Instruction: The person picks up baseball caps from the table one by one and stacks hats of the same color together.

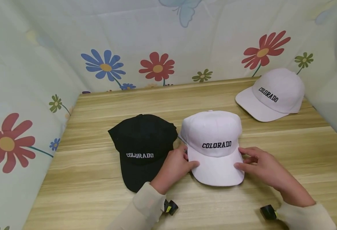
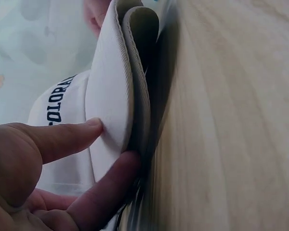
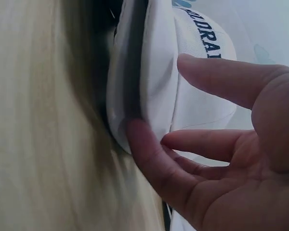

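Note:
A white cap (image 1: 218,127) with black COLORADO lettering sits at the middle of the table, its brim toward me. In both wrist views a second brim (image 2: 141,91) shows right under the upper one, edge along edge. My left hand (image 1: 178,163) pinches the brim's left side, thumb on top and a finger at the lower edge. On the opposite side my right hand (image 1: 261,166) grips the brim with thumb on top and a finger (image 3: 151,149) at the lower brim's edge. A black cap (image 1: 145,137), also lettered COLORADO, lies just left, partly behind my left hand.
Another white COLORADO cap (image 1: 280,92) rests at the table's back right corner, brim pointing front left. The wooden table (image 1: 99,204) is bordered at the back and sides by flower-printed cloth (image 1: 208,41). Small black devices (image 1: 268,212) sit at both cuffs.

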Tool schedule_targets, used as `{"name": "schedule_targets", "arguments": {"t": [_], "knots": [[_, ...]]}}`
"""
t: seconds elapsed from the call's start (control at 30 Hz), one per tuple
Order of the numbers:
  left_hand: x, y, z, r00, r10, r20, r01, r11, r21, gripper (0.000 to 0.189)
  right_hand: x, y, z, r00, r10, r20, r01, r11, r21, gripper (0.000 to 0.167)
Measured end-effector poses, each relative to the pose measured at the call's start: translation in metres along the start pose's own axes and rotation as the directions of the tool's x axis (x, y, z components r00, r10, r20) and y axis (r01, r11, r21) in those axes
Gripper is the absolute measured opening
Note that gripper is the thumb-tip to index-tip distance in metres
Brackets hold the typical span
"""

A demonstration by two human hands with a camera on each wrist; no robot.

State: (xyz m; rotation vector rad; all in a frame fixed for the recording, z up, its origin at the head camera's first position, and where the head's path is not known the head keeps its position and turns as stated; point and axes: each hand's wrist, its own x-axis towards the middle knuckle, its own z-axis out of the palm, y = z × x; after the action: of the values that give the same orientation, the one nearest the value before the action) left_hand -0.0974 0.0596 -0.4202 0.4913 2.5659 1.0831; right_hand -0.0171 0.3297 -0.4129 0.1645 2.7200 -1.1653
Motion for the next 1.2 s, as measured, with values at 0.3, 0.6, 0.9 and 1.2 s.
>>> {"name": "schedule_targets", "arguments": {"t": [0.3,0.6,0.9,1.2], "knots": [[-0.0022,0.0018,0.0009,1.0,-0.005,0.003,0.005,0.999,0.035,0.024,0.0083,-0.0051,0.0022,0.998,-0.055,-0.027,0.052,0.992,-0.114,0.064],[-0.0024,0.0043,0.0007,1.0,-0.009,-0.014,0.01,0.997,0.072,0.024,0.0098,-0.0062,0.0025,0.998,-0.052,-0.031,0.048,0.99,-0.132,0.065],[-0.0041,0.0054,0.0003,1.0,0.021,-0.001,-0.021,0.994,0.111,0.022,0.0087,-0.0053,0.0038,0.997,-0.055,-0.046,0.048,0.989,-0.142,0.065],[-0.0067,0.0029,0.0013,0.999,0.037,0.012,-0.038,0.992,0.121,0.022,0.0064,-0.0022,0.0044,0.997,-0.057,-0.051,0.049,0.989,-0.138,0.064]]}}
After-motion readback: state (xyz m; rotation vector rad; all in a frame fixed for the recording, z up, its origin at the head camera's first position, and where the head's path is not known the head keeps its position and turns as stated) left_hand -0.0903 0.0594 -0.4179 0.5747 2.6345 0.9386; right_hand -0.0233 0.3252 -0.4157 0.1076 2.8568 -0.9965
